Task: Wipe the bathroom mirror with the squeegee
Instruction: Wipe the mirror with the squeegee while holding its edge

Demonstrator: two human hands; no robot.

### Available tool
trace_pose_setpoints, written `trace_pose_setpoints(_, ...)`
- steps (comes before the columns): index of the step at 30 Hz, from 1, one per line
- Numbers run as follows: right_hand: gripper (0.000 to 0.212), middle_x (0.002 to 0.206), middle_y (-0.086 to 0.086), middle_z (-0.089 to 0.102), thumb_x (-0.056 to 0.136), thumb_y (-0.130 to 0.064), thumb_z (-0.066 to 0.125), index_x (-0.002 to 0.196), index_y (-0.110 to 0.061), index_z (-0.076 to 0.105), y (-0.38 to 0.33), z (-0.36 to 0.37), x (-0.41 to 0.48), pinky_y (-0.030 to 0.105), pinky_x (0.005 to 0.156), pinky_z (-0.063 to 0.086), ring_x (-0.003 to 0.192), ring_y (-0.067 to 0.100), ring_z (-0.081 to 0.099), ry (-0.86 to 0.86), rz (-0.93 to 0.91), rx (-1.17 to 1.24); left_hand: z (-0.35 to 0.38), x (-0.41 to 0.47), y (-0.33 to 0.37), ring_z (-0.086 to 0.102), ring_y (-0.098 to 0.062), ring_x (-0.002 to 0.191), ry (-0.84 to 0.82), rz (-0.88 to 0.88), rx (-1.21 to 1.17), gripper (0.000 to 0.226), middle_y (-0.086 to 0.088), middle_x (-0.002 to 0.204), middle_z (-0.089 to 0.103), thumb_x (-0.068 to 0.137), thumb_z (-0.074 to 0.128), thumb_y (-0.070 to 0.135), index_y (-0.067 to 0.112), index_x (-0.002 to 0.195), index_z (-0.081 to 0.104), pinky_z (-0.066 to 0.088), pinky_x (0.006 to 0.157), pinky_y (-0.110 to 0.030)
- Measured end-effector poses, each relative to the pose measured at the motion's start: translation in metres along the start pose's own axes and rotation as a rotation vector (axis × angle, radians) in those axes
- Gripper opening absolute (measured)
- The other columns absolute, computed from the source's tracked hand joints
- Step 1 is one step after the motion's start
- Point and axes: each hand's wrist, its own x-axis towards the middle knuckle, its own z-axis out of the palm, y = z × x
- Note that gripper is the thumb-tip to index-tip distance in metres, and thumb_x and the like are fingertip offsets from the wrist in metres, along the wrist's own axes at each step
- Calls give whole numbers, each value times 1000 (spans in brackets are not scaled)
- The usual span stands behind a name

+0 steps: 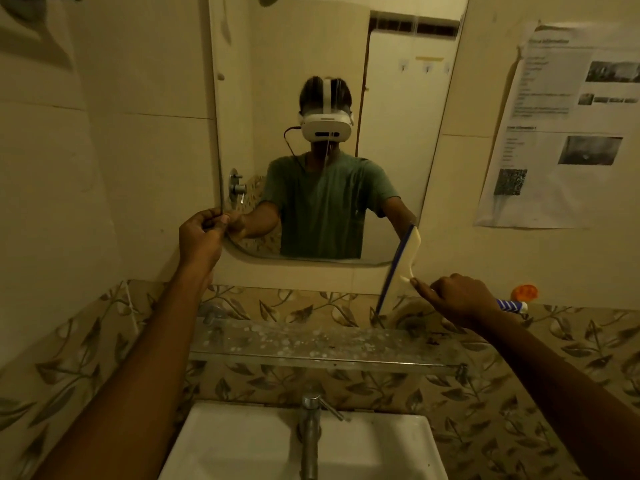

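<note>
The bathroom mirror [311,46] hangs on the tiled wall in front of me, with a thin drip line running down its middle. My right hand [457,299] grips the handle of the squeegee [401,258], a cream body with a blue blade. The blade stands almost upright at the mirror's lower right corner and reaches down past the mirror's bottom edge. My left hand [202,233] pinches the mirror's lower left edge with its fingers closed on it.
A spotted glass shelf [311,344] juts out below the mirror. Under it are a metal tap [310,431] and a white sink [242,441]. A blue-white tube [512,304] and an orange object [524,292] lie at right. A printed paper sheet [561,133] hangs on the right wall.
</note>
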Motion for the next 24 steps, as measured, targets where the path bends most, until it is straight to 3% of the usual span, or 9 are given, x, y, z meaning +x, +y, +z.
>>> trace_pose_setpoints(4, 68, 51, -2, 47, 93, -67, 19, 52, -20, 45, -4, 3, -9, 26, 50, 32, 47, 14, 44, 55, 27, 10, -1, -2, 4, 59, -19, 103, -2, -10, 10, 29, -14, 115, 64, 90, 63, 10, 4, 118, 61, 50, 95, -33)
trace_pose_setpoints(11, 86, 49, -4, 52, 77, -83, -4, 59, -25, 57, -25, 17, -27, 24, 47, 32, 46, 12, 50, 181, 57, 180, -14, 4, 22, 63, -18, 99, -84, 1, 24, 22, -3, 96, 67, 84, 69, 10, 8, 106, 66, 53, 81, -23)
trace_pose_setpoints(14, 79, 54, -5, 55, 85, -75, 9, 70, -20, 64, -63, 4, -15, 25, 50, 37, 51, 15, 55, 135, -51, 226, -15, 8, 38, 64, -4, 85, -110, 30, -51, 19, 7, 89, 65, 89, 62, 6, 7, 109, 65, 52, 64, -11)
trace_pose_setpoints(17, 61, 56, -6, 50, 96, -65, 26, 67, -21, 57, -118, -14, 1, 23, 53, 38, 50, 10, 49, 59, -233, 193, -14, 16, 51, 65, 3, 75, -129, 70, -84, 18, 8, 88, 65, 92, 59, 4, 10, 107, 64, 51, 63, -8)
trace_pose_setpoints(22, 68, 51, -4, 45, 97, -66, 26, 58, -20, 54, -196, -37, 33, 26, 47, 34, 44, 11, 43, 160, -431, 5, -13, 25, 45, 66, -18, 93, -153, 62, -92, 24, -9, 98, 69, 92, 58, 4, 1, 115, 63, 55, 76, -18)
trace_pose_setpoints(24, 69, 54, -2, 50, 98, -66, 25, 61, -18, 59, -217, -45, 45, 29, 51, 42, 48, 13, 48, 203, -477, -21, -13, 26, 42, 65, -21, 99, -165, 56, -92, 24, -12, 104, 67, 92, 58, 5, 2, 115, 63, 54, 77, -19)
